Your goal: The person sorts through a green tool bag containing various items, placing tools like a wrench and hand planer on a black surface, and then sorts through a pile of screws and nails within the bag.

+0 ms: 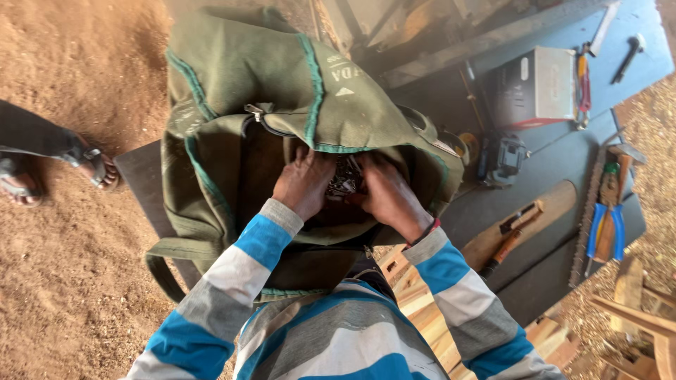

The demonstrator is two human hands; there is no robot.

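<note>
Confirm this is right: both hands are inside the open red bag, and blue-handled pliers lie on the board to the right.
Not quite: the bag is olive green with teal trim, not red. The head view shows the left hand and right hand reaching into it, and the blue-handled pliers lying on the board to the right.

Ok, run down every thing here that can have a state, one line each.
green canvas bag: zip open, flap thrown back, both hands inside.
left hand: in the bag's mouth, fingers curled on small metal items.
right hand: in the bag too, touching the same items.
blue-handled pliers: lying flat on the board, handles slightly apart.
hammer: lying on the curved wooden piece.
grey box: closed, standing on the blue board.
</note>
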